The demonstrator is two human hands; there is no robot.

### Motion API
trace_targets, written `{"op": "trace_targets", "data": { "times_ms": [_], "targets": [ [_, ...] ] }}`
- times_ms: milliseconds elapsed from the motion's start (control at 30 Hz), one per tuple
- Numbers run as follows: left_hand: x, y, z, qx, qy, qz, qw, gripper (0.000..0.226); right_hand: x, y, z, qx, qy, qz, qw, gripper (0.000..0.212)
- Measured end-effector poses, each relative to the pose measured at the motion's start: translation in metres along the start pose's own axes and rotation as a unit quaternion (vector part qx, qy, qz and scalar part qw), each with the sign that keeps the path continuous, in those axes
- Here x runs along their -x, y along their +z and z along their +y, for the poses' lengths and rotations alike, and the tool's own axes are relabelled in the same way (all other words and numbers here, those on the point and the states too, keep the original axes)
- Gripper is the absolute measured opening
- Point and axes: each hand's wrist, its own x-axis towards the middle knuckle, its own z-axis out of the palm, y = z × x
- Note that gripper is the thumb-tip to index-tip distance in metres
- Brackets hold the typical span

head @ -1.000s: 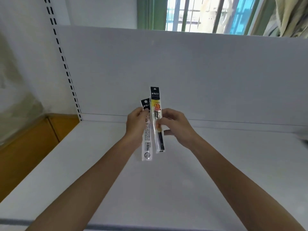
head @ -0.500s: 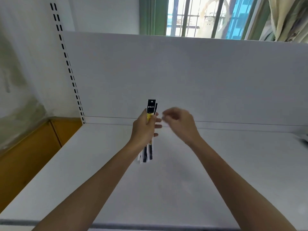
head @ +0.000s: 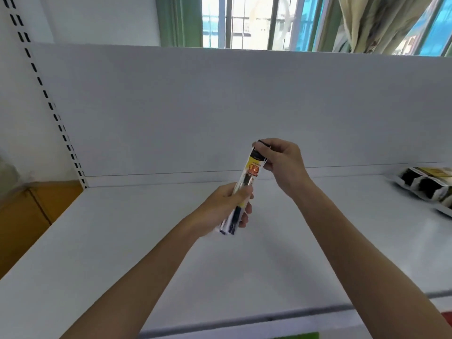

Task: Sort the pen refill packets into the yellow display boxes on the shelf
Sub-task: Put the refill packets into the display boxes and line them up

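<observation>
left hand [head: 226, 206] grips refill packets [head: 247, 182] (tilted) | right hand [head: 281, 162] pinches top

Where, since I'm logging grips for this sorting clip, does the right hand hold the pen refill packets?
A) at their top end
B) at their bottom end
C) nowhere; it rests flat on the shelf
A: the right hand pinches the black top end of the refill packets, while the left hand grips their lower part.

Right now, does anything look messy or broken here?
Nothing looks broken or spilled. The pen refill packets are tilted, but because the left hand grips them low and the right hand pinches their top. Wrapped packs lie loose, unboxed, at the right edge of the shelf.
</observation>
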Motion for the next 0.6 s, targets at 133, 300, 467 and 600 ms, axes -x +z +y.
{"op": "trace_targets", "data": {
  "times_ms": [133,300,467,600],
  "targets": [
    [-0.018,0.047,0.005,0.002,-0.002,-0.031,1.0,0.025,0.005,-0.055,0.009,-0.078,0.033,0.085,0.993,0.007],
    [-0.051,0.128,0.016,0.025,0.014,-0.037,0.999,0.025,0.037,-0.131,0.023,-0.101,0.14,-0.006,0.985,0.035],
    [-0.079,0.23,0.032,-0.011,0.011,-0.105,0.994,0.033,0.068,-0.224,0.022,-0.039,0.127,-0.025,0.991,0.03],
    [-0.106,0.31,0.026,-0.098,-0.02,-0.136,0.986,0.022,0.077,-0.317,0.009,-0.141,0.112,0.086,0.98,0.023]
  ]
}}
